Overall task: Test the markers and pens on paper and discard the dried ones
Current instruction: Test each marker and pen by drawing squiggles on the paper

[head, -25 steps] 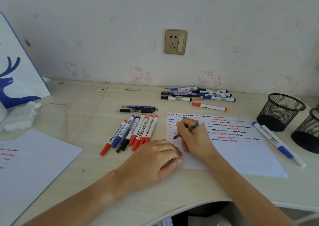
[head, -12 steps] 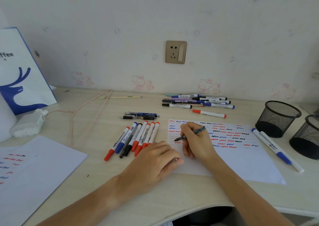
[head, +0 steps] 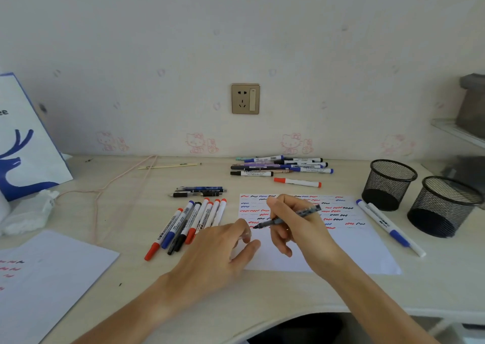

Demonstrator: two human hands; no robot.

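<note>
Right hand (head: 294, 225): fingers (head: 274, 204) pinch a dark pen (head: 287, 217) near its tip end, barrel running up and right past the knuckles. Tip sits at or just above the paper (head: 354, 249), left of the fingers; cannot tell if it touches.

Left hand (head: 223, 246): rests at the paper's left edge, fingers loosely curled. Something small and clear shows at the fingertips, possibly the pen's cap; too blurred to confirm, so grasp state undetermined.

Paper: rows of red, blue and black squiggles cover the upper part, behind and right of the right fingers. Lower part blank.

Other stock:
- row of markers (head: 189, 223), just left of the left fingers, side by side on the worktop (head: 131, 212)
- two pens (head: 199, 191) beyond that row
- pile (head: 280, 166) further back, near the wall
- single red marker (head: 298, 182) in front of the pile
- two blue markers (head: 388, 225) right of the paper
- two mesh cups (head: 389, 183) well right of the right hand

Handling, by judgement: the pen is light, stiff and slim; the smooth barrel may roll if laid down loose. Best hold is where it is now, low on the barrel near the tip, for control of the stroke. The paper is thin and slides easily; the left hand at its edge should steady it.
</note>
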